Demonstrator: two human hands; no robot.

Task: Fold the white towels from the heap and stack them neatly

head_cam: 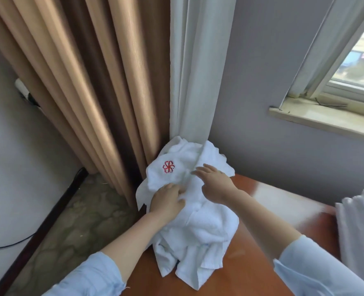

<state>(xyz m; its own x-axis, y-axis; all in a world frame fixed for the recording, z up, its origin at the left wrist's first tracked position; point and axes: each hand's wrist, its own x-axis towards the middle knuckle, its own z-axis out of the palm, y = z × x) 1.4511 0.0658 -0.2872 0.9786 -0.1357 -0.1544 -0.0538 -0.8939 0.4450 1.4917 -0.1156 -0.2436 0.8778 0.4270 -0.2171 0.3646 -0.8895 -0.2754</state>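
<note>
The heap (pixel 200 229) lies on the bench (pixel 283 212) corner. A red pinwheel emblem (pixel 168 167) marks the heap's upper left. The left hand (pixel 168 199) grips fabric at the heap's left side. The right hand (pixel 215 180) rests on top of the heap, fingers spread.

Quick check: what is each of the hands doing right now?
Left hand: gripping a fold of the towel heap.
Right hand: open, fingers straight, laid on top of the heap.

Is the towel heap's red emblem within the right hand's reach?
Probably yes: the right hand rests open on the towel heap, just right of the red emblem, nothing lying between them.
</note>
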